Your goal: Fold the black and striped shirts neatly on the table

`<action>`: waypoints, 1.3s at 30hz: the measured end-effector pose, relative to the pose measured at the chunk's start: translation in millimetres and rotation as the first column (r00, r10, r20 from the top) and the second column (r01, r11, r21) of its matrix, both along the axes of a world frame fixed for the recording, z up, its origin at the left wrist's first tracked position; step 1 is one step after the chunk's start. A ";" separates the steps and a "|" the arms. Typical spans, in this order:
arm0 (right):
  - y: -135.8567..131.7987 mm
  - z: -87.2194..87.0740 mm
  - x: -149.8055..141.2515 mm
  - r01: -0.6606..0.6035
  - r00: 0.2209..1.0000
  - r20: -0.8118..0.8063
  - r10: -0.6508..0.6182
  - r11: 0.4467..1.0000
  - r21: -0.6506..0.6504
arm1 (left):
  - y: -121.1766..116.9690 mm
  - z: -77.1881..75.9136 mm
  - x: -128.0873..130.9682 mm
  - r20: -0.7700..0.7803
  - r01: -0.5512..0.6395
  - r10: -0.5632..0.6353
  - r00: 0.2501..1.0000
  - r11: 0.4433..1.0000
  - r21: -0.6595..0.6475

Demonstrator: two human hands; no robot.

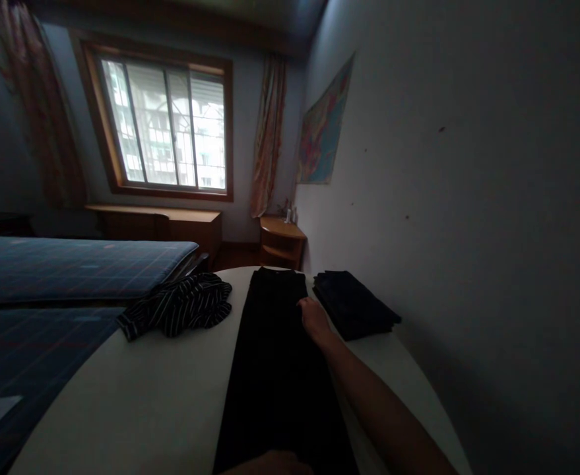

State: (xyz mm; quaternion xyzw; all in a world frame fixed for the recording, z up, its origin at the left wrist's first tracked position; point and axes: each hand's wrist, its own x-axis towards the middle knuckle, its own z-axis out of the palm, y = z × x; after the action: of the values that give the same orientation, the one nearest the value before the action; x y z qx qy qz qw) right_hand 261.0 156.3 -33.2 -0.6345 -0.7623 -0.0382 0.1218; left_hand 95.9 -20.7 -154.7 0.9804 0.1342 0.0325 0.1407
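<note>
Black trousers (280, 369) lie lengthwise on a round white table (171, 396), the waistband end pointing away from me. My right hand (314, 318) is at their right edge near the waistband, fingers closed on the cloth. Only the back of my left hand (270, 464) shows, low over the near end of the trousers at the bottom of the view; its fingers are hidden. Right of the trousers sits a stack of folded dark clothes (354, 303). A crumpled black garment with white stripes (185, 307) lies at the table's left edge.
A bed with a blue checked mattress (82, 267) stands against the table's left side. A white wall (443, 231) runs close along the right. Beyond are a wooden desk (195, 214) under the window and a corner shelf (282, 227).
</note>
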 end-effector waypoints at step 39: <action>-195.5 2.4 -0.9 -0.845 0.533 -0.252 0.808 0.525 -0.106 | 45.3 122.1 -100.7 0.210 -0.748 0.729 0.651 0.664 0.015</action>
State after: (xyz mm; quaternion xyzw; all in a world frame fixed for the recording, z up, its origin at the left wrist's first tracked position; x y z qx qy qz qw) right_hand 260.0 -39.2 -30.8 -0.2054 -0.9577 0.1616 0.1208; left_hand -4.8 24.5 -32.6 0.8389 0.5059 0.1849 0.0776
